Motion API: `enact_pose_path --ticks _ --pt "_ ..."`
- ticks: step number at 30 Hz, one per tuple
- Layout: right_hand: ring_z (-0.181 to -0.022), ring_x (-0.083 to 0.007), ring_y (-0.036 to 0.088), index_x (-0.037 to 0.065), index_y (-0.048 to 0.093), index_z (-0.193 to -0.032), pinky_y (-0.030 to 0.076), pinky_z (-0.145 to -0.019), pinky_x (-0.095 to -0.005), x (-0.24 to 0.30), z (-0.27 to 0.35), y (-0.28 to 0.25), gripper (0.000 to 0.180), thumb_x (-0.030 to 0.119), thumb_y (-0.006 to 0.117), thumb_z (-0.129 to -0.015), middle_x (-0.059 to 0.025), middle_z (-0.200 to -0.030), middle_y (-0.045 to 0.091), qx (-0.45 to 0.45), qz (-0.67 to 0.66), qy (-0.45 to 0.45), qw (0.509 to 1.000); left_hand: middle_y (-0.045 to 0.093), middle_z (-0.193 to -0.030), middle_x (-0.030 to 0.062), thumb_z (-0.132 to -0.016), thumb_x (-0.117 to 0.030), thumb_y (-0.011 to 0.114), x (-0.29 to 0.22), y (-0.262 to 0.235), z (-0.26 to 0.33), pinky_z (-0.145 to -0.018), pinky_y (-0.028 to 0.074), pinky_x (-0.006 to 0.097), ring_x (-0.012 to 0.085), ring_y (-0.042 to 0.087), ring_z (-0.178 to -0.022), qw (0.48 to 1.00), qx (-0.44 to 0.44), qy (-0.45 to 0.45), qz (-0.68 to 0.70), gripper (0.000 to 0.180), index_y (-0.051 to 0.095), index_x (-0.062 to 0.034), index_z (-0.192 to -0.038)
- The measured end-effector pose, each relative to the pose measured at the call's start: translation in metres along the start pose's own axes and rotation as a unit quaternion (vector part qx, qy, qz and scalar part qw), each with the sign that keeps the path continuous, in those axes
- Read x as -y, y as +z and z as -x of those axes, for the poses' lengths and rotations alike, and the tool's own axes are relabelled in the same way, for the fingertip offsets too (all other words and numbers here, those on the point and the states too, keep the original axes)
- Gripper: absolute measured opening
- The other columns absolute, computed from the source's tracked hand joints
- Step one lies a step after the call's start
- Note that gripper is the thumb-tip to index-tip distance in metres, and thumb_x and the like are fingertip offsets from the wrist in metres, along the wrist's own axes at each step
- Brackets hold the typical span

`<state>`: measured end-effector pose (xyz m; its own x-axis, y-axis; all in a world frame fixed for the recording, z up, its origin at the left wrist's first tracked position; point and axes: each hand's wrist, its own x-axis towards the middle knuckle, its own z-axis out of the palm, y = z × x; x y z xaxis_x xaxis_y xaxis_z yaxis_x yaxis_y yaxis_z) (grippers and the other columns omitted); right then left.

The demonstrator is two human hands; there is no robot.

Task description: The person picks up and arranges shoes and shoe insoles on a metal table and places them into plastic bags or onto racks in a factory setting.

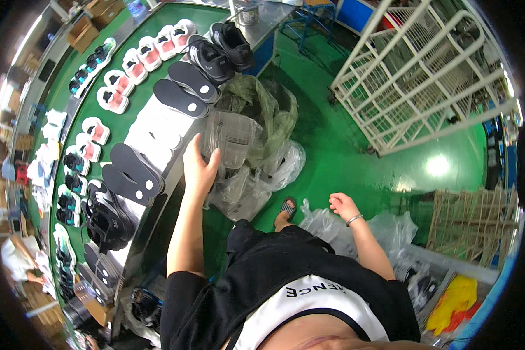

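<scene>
The right hand (343,205) is low and closest to the body. It hangs over the green floor (356,146) with its fingers loosely curled, and it holds nothing. It is far to the right of the clear tray (233,140). Some clear bags (332,224) lie just under it.

The left hand (199,166) is much nearer to the tray. Its fingers are spread a little and lie flat on the tray's left side, with the thumb (213,160) pressing on the front. So the tray is right at the fingertips, just up and to the right of the hand.

The tray sits at the right edge of the desk (175,157), on top of a pile of bags (256,175). It looks like a stack of thin clear pieces. Its long side runs up and away from the body, and it leans a bit to the right. I cannot tell which end is the top.

Farther along from the tray, black soles (186,87) and black shoes (221,49) lie on the desk. White and pink shoes (137,64) ride the green belt (81,105) to the left.
</scene>
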<state>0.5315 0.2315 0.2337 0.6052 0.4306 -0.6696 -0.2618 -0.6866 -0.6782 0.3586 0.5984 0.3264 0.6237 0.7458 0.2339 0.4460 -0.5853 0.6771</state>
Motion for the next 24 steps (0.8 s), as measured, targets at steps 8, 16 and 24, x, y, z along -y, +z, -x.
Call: enact_pose_path --ticks 8,16,24 --pt "-0.072 -0.0137 0.056 0.004 0.050 -0.104 0.048 -0.060 -0.0254 0.065 -0.062 -0.016 0.032 0.028 0.051 -0.082 -0.0071 -0.091 0.056 0.086 -0.089 0.024 0.992 0.041 -0.117 0.0208 -0.074 -0.038 0.055 0.047 0.052 -0.063 -0.092 0.028 0.045 0.0369 0.037 -0.109 0.971 -0.093 -0.114 -0.191 0.061 0.036 -0.0001 -0.118" --pt "-0.074 -0.0131 0.057 0.005 0.050 -0.105 0.048 -0.061 -0.0251 0.139 -0.101 -0.038 0.032 0.027 0.051 -0.083 -0.0072 -0.093 0.056 0.119 -0.028 -0.023 0.992 0.049 -0.105 0.0179 -0.078 -0.033 0.046 0.064 0.019 -0.116 -0.076 0.034 0.051 0.0329 0.047 -0.095 0.881 -0.025 -0.427 -0.205 0.039 0.052 -0.0039 -0.103" --pt "-0.071 -0.0128 0.056 0.006 0.049 -0.105 0.047 -0.060 -0.0262 0.190 -0.184 -0.066 0.033 0.030 0.051 -0.082 -0.0062 -0.090 0.056 0.150 0.079 -0.019 0.985 0.058 -0.087 0.0146 -0.078 -0.032 0.046 0.086 0.040 -0.127 -0.067 0.043 0.044 0.0308 0.056 -0.079 0.859 0.114 -0.429 -0.256 0.035 0.058 -0.0053 -0.096"
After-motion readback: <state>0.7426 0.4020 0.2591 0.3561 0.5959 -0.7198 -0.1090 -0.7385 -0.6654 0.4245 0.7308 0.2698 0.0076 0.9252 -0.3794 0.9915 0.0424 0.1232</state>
